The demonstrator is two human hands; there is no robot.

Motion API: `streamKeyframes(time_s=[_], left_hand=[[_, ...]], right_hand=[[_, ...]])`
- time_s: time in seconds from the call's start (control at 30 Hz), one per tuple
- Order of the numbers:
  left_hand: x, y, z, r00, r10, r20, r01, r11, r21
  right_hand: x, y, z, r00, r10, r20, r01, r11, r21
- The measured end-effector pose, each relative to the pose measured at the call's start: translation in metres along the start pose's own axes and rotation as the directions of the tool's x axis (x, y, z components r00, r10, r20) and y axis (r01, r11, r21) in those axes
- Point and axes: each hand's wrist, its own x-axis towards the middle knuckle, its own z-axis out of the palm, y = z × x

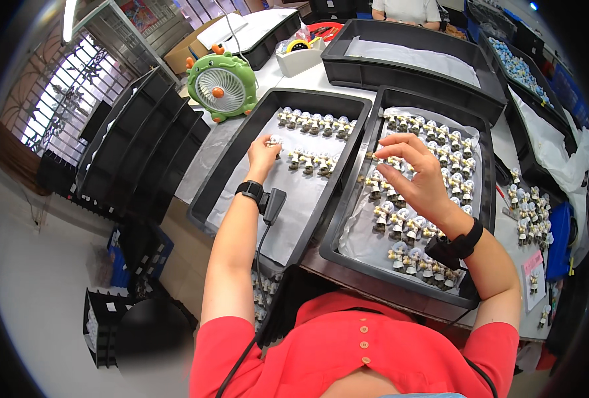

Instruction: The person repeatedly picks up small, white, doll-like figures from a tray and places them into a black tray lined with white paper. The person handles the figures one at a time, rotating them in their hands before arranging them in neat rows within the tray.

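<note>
Black tray (231,166), white lining (304,205); white-and-yellow figurines (316,124), perhaps grey-haired; green fan (220,89).

No wording can be read for certain. A pink label (532,263) tops a white card (528,298) on the right of the tabletop (512,255), above a figurine (534,282) lying on that card; its dark marks are too small to make out. A white label (111,307) on the black crate (102,345) at lower left is likewise illegible.
</note>
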Motion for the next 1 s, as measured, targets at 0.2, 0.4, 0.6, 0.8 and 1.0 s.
streamKeyframes(time_s=[0.2,0.4,0.6,0.8,1.0], left_hand=[[0.005,-0.02,0.007,0.993,0.082,0.086,-0.089,0.993,0.078],[-0.004,-0.009,0.006,0.992,0.096,0.08,-0.106,0.985,0.139],[-0.02,0.023,0.007,0.871,0.46,-0.172,-0.364,0.84,0.403],[-0.029,0.047,0.005,0.712,0.665,-0.228,-0.555,0.731,0.397],[-0.03,0.053,0.005,0.567,0.784,-0.255,-0.629,0.611,0.481]], right_hand=[[0.001,0.002,0.0,1.0,0.014,0.008,-0.014,1.0,-0.001],[-0.001,0.012,0.002,0.998,0.053,0.043,-0.053,0.999,-0.005],[0.0,0.018,0.0,0.993,0.104,0.051,-0.103,0.995,-0.012],[0.0,0.018,-0.001,0.993,0.109,0.052,-0.109,0.994,-0.004],[0.001,0.017,-0.001,0.994,0.094,0.05,-0.094,0.996,-0.003]])
